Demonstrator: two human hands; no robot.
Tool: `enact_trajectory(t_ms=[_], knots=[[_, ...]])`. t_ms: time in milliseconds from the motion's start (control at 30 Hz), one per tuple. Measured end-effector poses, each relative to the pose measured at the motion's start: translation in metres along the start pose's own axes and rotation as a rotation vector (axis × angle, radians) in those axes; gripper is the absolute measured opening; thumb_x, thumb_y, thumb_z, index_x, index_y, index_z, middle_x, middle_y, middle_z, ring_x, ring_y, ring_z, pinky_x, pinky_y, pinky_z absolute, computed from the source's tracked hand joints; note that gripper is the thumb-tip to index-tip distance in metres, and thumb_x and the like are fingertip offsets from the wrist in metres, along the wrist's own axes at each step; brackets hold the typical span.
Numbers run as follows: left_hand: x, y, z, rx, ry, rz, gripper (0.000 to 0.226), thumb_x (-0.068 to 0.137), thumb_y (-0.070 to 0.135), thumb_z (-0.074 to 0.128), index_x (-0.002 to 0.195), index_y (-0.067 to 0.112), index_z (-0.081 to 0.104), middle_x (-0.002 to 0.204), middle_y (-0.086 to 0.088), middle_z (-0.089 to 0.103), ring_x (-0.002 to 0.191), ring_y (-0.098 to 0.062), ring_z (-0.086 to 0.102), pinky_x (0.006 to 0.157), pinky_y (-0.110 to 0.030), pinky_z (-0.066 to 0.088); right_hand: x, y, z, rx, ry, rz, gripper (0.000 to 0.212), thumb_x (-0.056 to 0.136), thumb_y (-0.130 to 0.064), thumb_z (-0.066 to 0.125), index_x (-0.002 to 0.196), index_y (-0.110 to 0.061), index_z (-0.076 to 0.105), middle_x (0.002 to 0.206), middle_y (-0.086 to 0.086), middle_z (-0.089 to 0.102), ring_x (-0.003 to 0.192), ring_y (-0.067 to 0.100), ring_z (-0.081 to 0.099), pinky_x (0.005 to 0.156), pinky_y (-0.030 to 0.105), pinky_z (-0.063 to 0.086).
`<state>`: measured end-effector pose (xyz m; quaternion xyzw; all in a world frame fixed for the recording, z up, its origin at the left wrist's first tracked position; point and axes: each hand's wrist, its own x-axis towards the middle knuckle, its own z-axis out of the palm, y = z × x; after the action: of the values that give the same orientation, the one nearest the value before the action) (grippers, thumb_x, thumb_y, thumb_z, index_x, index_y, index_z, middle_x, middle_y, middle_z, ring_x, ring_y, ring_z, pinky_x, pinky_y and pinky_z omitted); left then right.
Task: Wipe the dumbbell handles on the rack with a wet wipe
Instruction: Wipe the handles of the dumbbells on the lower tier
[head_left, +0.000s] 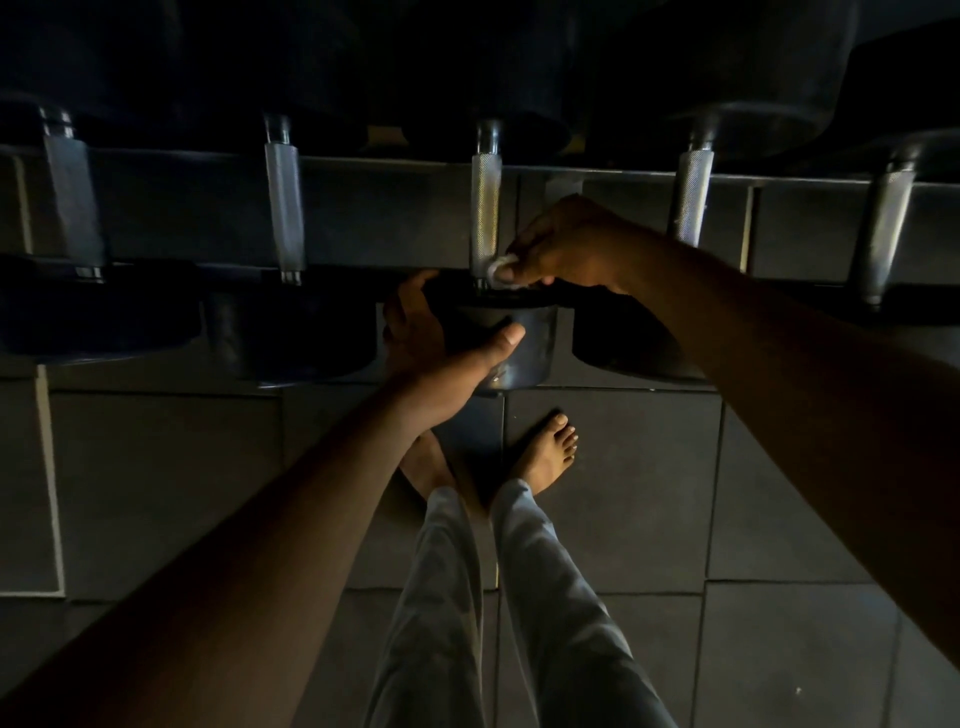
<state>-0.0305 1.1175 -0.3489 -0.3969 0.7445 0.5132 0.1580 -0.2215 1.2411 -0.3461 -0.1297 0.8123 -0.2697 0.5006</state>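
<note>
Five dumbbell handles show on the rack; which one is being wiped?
The middle handle: the right hand presses the wet wipe against its near end; the others go untouched.

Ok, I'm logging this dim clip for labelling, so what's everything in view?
dumbbell handles: five, silver knurled, side by side across the rack
dumbbell heads: dark, at the handle ends; count unclear in the shadow
rack rail: one, dark, crossing behind the handles
wet wipe: one, white, bunched against the near end of the middle handle
floor tiles: dark grey, below
trousers: light grey
bare feet: two
left hand: grips the middle dumbbell's near head
right hand: pinches the wipe
</note>
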Motion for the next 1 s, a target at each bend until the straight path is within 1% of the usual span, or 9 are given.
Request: enact_trajectory(t_ms=[133, 267, 333, 467, 533, 700, 767, 833, 1000], knots=[[0.001, 0.001, 0.0, 0.01, -0.011, -0.02, 0.109, 0.074, 0.055, 0.093, 0.158, 0.038, 0.025, 0.163, 0.003, 0.025, 0.149, -0.025, 0.033, 0.11, -0.046, 0.046, -0.014, -0.01, 0.0, 0.066, 0.06, -0.126, 0.028, 0.081, -0.032, 0.086, 0.105, -0.021, 0.077, 0.095, -0.009, 0.075, 0.088, -0.001, 0.07, 0.082, 0.018, 0.055], [0.0, 0.003, 0.001, 0.027, 0.002, -0.019, 0.108, 0.072, 0.057, 0.092, 0.157, 0.039, 0.027, 0.163, 0.002, 0.027, 0.148, -0.026, 0.034, 0.108, -0.045, 0.045, -0.01, -0.01, 0.009, -0.227, 0.264, -0.389, 0.032, 0.086, -0.036, 0.082, 0.116, -0.028, 0.074, 0.114, -0.012, 0.071, 0.102, 0.002, 0.065, 0.09, 0.028, 0.055], [0.0, 0.002, 0.0, 0.017, -0.004, -0.022, 0.108, 0.073, 0.056, 0.092, 0.157, 0.039, 0.027, 0.163, 0.002, 0.026, 0.149, -0.026, 0.033, 0.109, -0.045, 0.045, -0.007, -0.005, 0.011, -0.397, 0.216, -0.447, 0.031, 0.088, -0.038, 0.078, 0.118, -0.031, 0.072, 0.121, -0.009, 0.067, 0.112, 0.01, 0.061, 0.097, 0.036, 0.053], [-0.001, 0.002, -0.002, -0.006, -0.027, -0.041, 0.111, 0.072, 0.057, 0.093, 0.158, 0.04, 0.025, 0.164, 0.003, 0.025, 0.15, -0.027, 0.033, 0.11, -0.05, 0.048, -0.002, -0.004, 0.011, -0.626, 0.17, -0.543, 0.034, 0.094, -0.041, 0.069, 0.127, -0.033, 0.068, 0.121, -0.004, 0.058, 0.119, 0.019, 0.053, 0.096, 0.031, 0.04], [-0.002, 0.003, -0.002, -0.006, -0.03, -0.041, 0.111, 0.072, 0.057, 0.093, 0.158, 0.04, 0.025, 0.163, 0.002, 0.025, 0.149, -0.027, 0.033, 0.105, -0.045, 0.048, 0.001, -0.005, 0.01, -0.717, 0.174, -0.571, 0.036, 0.095, -0.045, 0.064, 0.13, -0.036, 0.067, 0.12, -0.005, 0.056, 0.121, 0.021, 0.051, 0.097, 0.032, 0.035], [-0.002, 0.003, -0.001, 0.017, -0.006, -0.021, 0.11, 0.071, 0.059, 0.093, 0.157, 0.039, 0.026, 0.162, 0.003, 0.026, 0.149, -0.026, 0.033, 0.099, -0.039, 0.043, 0.004, -0.008, 0.01, -0.873, 0.242, -0.627, 0.03, 0.097, -0.043, 0.06, 0.126, -0.04, 0.068, 0.124, -0.009, 0.064, 0.126, 0.021, 0.055, 0.106, 0.044, 0.031], [-0.002, 0.002, 0.0, 0.019, 0.001, -0.011, 0.108, 0.071, 0.059, 0.092, 0.155, 0.039, 0.028, 0.16, 0.003, 0.028, 0.148, -0.025, 0.034, 0.101, -0.04, 0.044, 0.008, -0.007, 0.01, -0.818, 0.331, -0.619, 0.027, 0.099, -0.044, 0.058, 0.123, -0.04, 0.07, 0.123, -0.011, 0.069, 0.124, 0.019, 0.059, 0.11, 0.043, 0.027], [-0.001, 0.001, -0.001, 0.03, 0.006, 0.007, 0.108, 0.071, 0.06, 0.092, 0.155, 0.037, 0.029, 0.159, 0.003, 0.03, 0.147, -0.024, 0.036, 0.105, -0.043, 0.046, 0.013, -0.006, 0.007, -0.712, 0.44, -0.572, 0.032, 0.098, -0.056, 0.054, 0.12, -0.041, 0.072, 0.119, -0.014, 0.073, 0.119, 0.018, 0.063, 0.112, 0.041, 0.027], [-0.002, 0.0, 0.002, 0.043, 0.05, 0.039, 0.107, 0.07, 0.059, 0.093, 0.155, 0.033, 0.034, 0.157, 0.001, 0.034, 0.144, -0.022, 0.038, 0.1, -0.038, 0.043, 0.028, -0.011, 0.008, -0.529, 0.61, -0.426, 0.042, 0.097, -0.068, 0.045, 0.132, -0.05, 0.062, 0.117, -0.01, 0.074, 0.106, 0.017, 0.067, 0.1, 0.041, 0.047]])
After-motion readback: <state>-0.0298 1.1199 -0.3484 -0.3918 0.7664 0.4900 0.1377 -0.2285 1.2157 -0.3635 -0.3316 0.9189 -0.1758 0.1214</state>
